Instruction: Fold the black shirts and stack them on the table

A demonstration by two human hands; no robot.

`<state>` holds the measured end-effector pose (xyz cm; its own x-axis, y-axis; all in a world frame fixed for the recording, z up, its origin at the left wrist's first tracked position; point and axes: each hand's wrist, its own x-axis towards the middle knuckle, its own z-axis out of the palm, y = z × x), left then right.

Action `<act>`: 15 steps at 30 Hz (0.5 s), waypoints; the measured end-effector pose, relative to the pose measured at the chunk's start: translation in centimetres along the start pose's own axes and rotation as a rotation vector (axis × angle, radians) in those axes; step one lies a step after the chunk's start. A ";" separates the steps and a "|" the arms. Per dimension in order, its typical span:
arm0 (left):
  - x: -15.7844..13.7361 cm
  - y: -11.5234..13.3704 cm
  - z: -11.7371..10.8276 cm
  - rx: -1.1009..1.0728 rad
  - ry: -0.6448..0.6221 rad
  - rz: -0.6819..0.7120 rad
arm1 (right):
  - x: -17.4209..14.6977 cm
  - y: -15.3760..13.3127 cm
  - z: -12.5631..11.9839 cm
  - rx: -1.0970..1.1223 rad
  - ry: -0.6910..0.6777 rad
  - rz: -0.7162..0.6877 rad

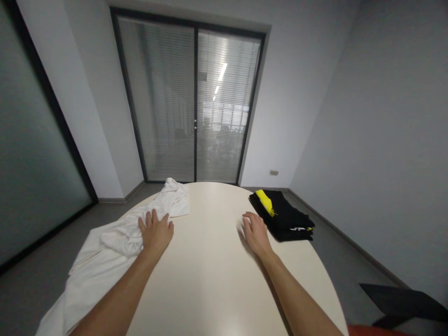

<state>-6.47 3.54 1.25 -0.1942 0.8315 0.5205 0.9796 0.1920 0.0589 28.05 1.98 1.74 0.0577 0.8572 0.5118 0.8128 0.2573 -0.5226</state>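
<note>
My left hand (156, 232) rests with spread fingers on the edge of a rumpled white cloth (119, 238), which lies bunched along the table's left side and hangs over its edge. Whether the cloth is a garment I cannot tell. Over the right half of the table is my right hand (256, 232), fingers loosely curved and apart, holding nothing. Just beside it sits a stack of folded black clothes (287, 214), with a yellow patch on top and small white and yellow marks at the front edge.
Both hands are over a round cream table (210, 261). A black chair part (402, 301) and something red (371, 330) show at the lower right. Beyond the table stand glass panels with blinds (161, 102), and a grey wall (392, 140) runs along the right.
</note>
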 end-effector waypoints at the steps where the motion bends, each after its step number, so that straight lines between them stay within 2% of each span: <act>1: 0.0 -0.2 0.3 0.012 0.001 0.024 | -0.1 0.3 0.1 0.020 -0.014 0.003; 5: 0.1 0.1 0.4 -0.011 0.055 0.131 | 0.1 0.9 0.1 0.061 -0.038 -0.005; 9: 0.8 -0.1 -0.3 -0.065 0.091 0.114 | 0.1 0.6 0.1 0.070 -0.066 -0.036; 12: 1.2 0.0 -0.7 -0.158 0.125 0.117 | -0.1 0.3 0.0 0.076 -0.077 -0.069; 15: 0.9 1.4 -0.9 -0.307 0.128 0.223 | -0.2 -0.2 -0.2 0.084 -0.089 -0.091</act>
<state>-5.18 4.08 2.59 0.0141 0.7597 0.6501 0.9705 -0.1669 0.1740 27.98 1.69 1.84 -0.0682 0.8639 0.4990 0.7610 0.3685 -0.5339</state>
